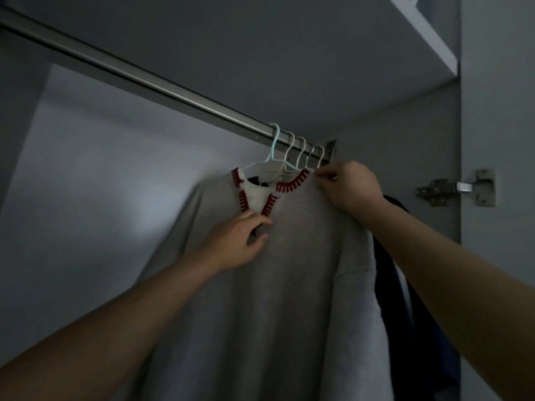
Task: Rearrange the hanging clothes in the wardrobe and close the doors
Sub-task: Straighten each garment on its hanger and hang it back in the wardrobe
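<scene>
The grey sweater (289, 285) with its red-and-white V-neck collar (257, 195) hangs on a pale blue hanger (273, 151) at the right end of the metal rail (144, 79), and it fills the middle of my view. I count 5 hooks bunched together on that end of the rail: the blue one, then 4 whitish hangers (301, 151) packed just beside it, close to the wardrobe's right side wall (405, 134).

My left hand (240, 241) is at the point of the V, thumb and fingers curled in and pinching the knit just below the collar. My right hand (347, 186) is up at the sweater's right shoulder, fingertips (321, 176) pressed together in a pinch at the collar edge beside the last hook; I cannot tell whether they have cloth, hanger wire, or both.

Behind the sweater, to the right, dark clothing (405, 299) hangs partly hidden by my right forearm, with a strip of something lighter between; I cannot tell how many pieces are there.

A shelf (428, 39) runs above the rail at upper right. A metal door hinge (460, 188) sits on the right side panel, and the pale back wall (86, 169) is bare to the left.
</scene>
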